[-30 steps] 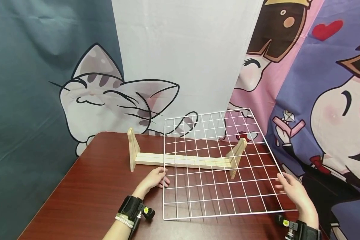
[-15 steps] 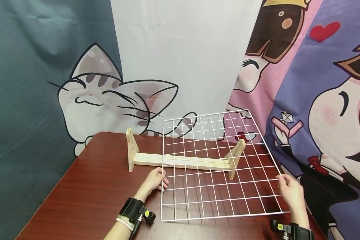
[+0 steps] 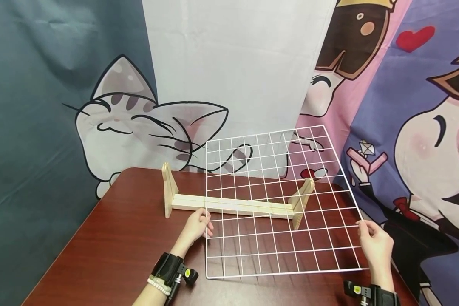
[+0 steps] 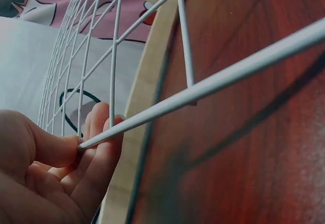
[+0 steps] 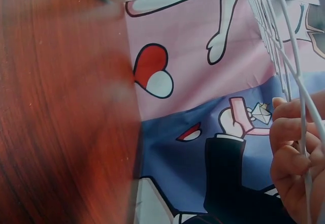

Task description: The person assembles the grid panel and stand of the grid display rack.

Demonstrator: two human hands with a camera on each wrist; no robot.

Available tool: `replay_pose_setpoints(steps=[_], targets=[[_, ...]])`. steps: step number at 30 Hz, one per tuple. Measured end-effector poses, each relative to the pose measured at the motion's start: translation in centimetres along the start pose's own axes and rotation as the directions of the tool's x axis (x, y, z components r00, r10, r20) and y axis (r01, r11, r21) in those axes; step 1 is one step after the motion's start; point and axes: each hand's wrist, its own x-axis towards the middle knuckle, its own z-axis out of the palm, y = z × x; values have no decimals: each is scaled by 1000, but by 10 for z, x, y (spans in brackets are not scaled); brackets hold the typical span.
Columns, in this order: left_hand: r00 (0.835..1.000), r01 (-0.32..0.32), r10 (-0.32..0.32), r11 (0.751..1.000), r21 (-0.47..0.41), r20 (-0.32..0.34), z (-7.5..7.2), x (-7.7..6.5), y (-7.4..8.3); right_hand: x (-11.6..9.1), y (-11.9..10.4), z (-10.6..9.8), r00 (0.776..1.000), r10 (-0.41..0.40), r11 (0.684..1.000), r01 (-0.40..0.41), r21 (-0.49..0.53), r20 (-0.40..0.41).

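Note:
A white wire grid panel (image 3: pixel 287 273) is held tilted over the table, its far edge raised higher than the near one. On its left side my left hand (image 3: pixel 195 225) grips the edge wire; the left wrist view shows the thumb and fingers (image 4: pixel 101 168) pinching that thick rod. My right hand (image 3: pixel 376 248) holds the opposite side, fingers curled about the wire in the right wrist view. Behind the grid, seen through its squares, stands a pale wooden rack (image 3: pixel 233 206) with a long crossbar and two upright tapered ends. Neither hand touches the rack.
The dark red-brown wooden table (image 3: pixel 111 238) runs back to a printed cloth backdrop (image 3: pixel 229 63) with cartoon figures. Its right edge lies close to my right hand. Each wrist wears a black strap with a small camera; the left also has a beaded bracelet (image 3: pixel 158 284).
The grid's far edge has risen, tilting the panel more steeply. My right hand has shifted slightly and its fingers have closed more on the wire. The wooden rack stays put.

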Motion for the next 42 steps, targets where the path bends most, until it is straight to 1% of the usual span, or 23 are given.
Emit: replay_pose_setpoints(steps=[4, 7, 11, 13, 15, 16, 18, 20, 23, 25, 29, 31, 33, 35, 37, 40, 42], targets=[[1000, -13, 13, 1000, 16, -14, -4, -1, 5, 0, -3, 1, 1000, 27, 997, -26, 71, -15], [999, -33, 34, 999, 41, -23, -6, -1, 8, -1, -5, 1, 998, 70, 989, -68, 130, -8], [997, -60, 63, 996, 62, -45, -9, -2, 11, -1, -7, 2, 993, 118, 970, -113, 215, -10], [996, -74, 78, 995, 70, -52, -11, -2, 15, 0, -8, 2, 989, 146, 955, -138, 261, -13], [993, -94, 99, 992, 84, -57, -13, -1, 18, 1, -7, 3, 984, 176, 933, -163, 320, -9], [992, -107, 112, 990, 91, -59, -15, -1, 20, 1, -7, 4, 982, 189, 919, -175, 352, -7], [988, -133, 139, 986, 99, -63, -18, 0, 25, 1, -7, 5, 975, 220, 879, -200, 433, 3], [983, -158, 166, 982, 108, -74, -21, 1, 28, 1, -9, 7, 968, 251, 822, -224, 523, 19], [977, -179, 190, 977, 116, -93, -25, 2, 32, 1, -13, 9, 959, 280, 741, -240, 627, 37], [974, -185, 199, 975, 126, -109, -28, 2, 35, 0, -16, 11, 958, 283, 696, -242, 677, 51], [963, -208, 226, 970, 127, -144, -34, 1, 41, 1, -22, 12, 963, 255, 639, -235, 732, 85], [956, -230, 248, 966, 121, -160, -37, 1, 43, 1, -25, 12, 963, 245, 617, -241, 749, 109], [950, -239, 257, 964, 117, -177, -41, 1, 45, 1, -28, 13, 962, 241, 605, -252, 755, 128], [945, -246, 264, 962, 116, -194, -44, 0, 47, 0, -32, 14, 962, 233, 604, -260, 753, 146], [939, -247, 268, 962, 119, -214, -48, -1, 49, 0, -36, 14, 962, 220, 607, -267, 748, 165], [929, -265, 286, 957, 117, -235, -52, -2, 50, 0, -42, 14, 969, 162, 616, -245, 749, 184], [921, -280, 300, 953, 112, -249, -54, -2, 52, 0, -44, 14, 972, 112, 591, -232, 772, 206]])
